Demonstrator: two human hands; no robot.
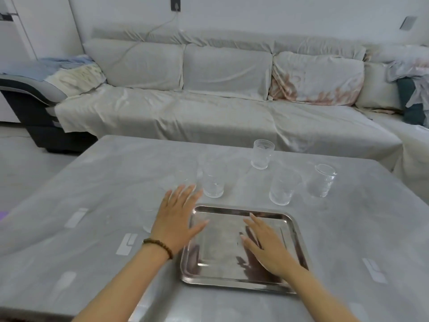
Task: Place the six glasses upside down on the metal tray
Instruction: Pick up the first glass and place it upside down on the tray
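Worktop (92, 228): grey, carries everything.
Metal tray (293, 228): flat, near edge, no glass on it.
Glasses (262, 154): upright beyond tray, mouths up.
Left hand (177, 219): flat, fingers spread, grip open, at tray's left rim.
Right hand (267, 247): palm down above tray, grip open, holds nothing.

**Home living room**

Long sectional sofa (209, 89) draped in pale grey covers, running along a white wall and turning at the right edge. Crumpled clothes (69, 68) heaped on its left arm. Charger cable hanging from a wall socket (175, 4). Low grey coffee table (116, 182) set just in front of the sofa.
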